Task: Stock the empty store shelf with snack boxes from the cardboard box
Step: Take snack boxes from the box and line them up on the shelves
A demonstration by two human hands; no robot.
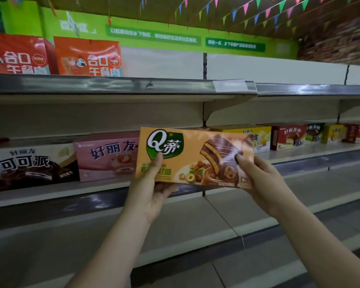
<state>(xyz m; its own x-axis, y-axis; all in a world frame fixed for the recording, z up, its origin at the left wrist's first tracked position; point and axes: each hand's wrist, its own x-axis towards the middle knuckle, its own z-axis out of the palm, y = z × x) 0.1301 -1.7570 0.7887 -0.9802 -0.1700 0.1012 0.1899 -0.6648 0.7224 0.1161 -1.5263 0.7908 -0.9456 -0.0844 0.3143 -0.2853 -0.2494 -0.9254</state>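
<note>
Showing as glossy printed cardboard under shiny film: orange snack box [195,156]. Gleaming as smooth grey metal: upper shelf edge [112,85]. Appearing as matt cream painted metal: middle shelf [295,152]. Looking glossy, printed: pink box [106,156].

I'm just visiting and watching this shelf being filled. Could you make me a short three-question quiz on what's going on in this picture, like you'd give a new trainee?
1. True or false: the orange snack box is held by one hand only.
2. Which box stands just left of the orange one on the middle shelf? A) pink box B) yellow box C) red box
3. Fill in: the two orange-red packs sit on the ___ shelf.

Key:
1. False. The left hand and the right hand both grip it, thumbs on its front.
2. A, the pink box; a dark cocoa box stands further left.
3. Top.
</note>
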